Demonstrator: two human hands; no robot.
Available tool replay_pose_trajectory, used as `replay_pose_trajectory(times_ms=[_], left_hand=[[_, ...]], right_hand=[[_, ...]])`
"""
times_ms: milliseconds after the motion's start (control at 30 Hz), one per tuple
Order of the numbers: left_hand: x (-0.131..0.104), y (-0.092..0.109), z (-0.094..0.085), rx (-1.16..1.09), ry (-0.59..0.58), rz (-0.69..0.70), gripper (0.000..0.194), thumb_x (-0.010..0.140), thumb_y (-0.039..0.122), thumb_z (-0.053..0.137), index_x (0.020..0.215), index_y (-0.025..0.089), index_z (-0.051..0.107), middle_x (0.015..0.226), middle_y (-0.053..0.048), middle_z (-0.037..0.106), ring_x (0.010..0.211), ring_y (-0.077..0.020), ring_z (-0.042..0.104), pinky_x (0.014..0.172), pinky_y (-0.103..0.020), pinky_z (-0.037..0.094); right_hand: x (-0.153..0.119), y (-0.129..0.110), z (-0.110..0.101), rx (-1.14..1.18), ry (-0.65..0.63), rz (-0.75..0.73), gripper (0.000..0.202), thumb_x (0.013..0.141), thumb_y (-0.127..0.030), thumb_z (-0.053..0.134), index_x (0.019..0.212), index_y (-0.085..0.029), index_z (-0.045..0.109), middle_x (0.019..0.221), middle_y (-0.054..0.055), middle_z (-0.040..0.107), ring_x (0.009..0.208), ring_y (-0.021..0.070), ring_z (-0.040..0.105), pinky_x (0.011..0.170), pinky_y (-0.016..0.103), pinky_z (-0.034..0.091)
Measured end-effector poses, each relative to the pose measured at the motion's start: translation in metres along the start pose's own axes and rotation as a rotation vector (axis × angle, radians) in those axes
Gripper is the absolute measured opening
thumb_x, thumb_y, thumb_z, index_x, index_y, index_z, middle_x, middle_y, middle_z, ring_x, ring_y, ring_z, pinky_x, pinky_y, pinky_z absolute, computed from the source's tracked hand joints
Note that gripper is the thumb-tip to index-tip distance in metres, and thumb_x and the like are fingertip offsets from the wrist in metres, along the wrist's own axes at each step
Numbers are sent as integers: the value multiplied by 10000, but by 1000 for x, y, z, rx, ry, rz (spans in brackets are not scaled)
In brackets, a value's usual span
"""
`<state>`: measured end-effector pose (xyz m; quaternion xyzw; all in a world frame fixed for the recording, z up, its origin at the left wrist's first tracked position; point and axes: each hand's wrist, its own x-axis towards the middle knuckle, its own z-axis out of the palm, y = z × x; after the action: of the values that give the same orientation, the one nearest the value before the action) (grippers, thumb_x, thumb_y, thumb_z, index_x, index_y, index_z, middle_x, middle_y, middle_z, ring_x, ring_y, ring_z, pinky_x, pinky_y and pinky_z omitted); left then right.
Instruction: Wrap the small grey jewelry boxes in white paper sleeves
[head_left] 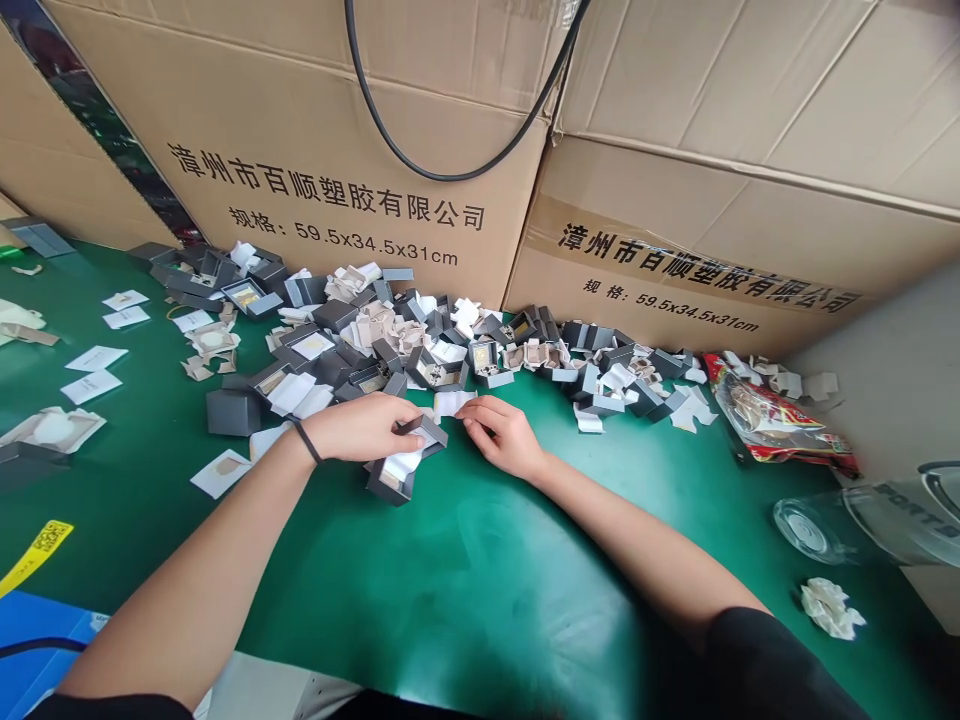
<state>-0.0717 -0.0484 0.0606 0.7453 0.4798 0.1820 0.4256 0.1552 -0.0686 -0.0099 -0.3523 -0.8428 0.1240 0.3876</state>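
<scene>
My left hand, with a dark band at the wrist, grips a small dark grey box between thumb and fingers. Below it, another dark box with white paper in it rests on the green table. My right hand has its fingers curled beside a small white paper, with the fingertips at its right end; whether it pinches the paper is too small to tell. Behind both hands lies a heap of open dark boxes, beige inserts and white slips.
Large cardboard cartons stand behind the heap, with a black cable hanging in front. To the right are a red plastic packet, a clear bottle and crumpled paper. Loose cards and a yellow strip lie left.
</scene>
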Motion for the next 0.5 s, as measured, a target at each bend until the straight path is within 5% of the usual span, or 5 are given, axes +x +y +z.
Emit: replay_pose_trajectory(times_ms=[67, 133, 333, 500], left_hand=[[3, 7, 9, 166, -167, 30, 281, 700, 435, 565, 589, 177, 566, 550, 7, 541, 450, -101, 347, 470, -225, 230], [6, 11, 17, 254, -215, 60, 278, 730, 438, 532, 686, 171, 599, 596, 2, 541, 484, -111, 381, 468, -227, 244], [13, 10, 24, 91, -72, 49, 364, 748, 486, 521, 817, 148, 636, 661, -15, 591, 542, -129, 472, 488, -226, 326], [16, 8, 35, -122, 29, -8, 385, 718, 499, 579, 862, 148, 641, 765, -40, 659, 645, -179, 578, 533, -244, 404]], right_hand=[[0, -1, -1, -12, -37, -20, 198, 877, -199, 437, 986, -191, 602, 986, 53, 642, 926, 155, 580, 833, 288, 489], [0, -2, -2, -42, -93, -31, 221, 873, -195, 432, 1033, -194, 584, 1017, 53, 636, 935, 165, 570, 836, 301, 484], [-1, -2, -3, -173, -231, 2, 190, 851, -320, 488, 956, -188, 575, 1020, 82, 600, 927, 208, 524, 755, 327, 479], [-1, 4, 0, -92, -154, 108, 135, 823, -288, 523, 886, -175, 561, 845, 53, 580, 804, 173, 517, 683, 276, 448]])
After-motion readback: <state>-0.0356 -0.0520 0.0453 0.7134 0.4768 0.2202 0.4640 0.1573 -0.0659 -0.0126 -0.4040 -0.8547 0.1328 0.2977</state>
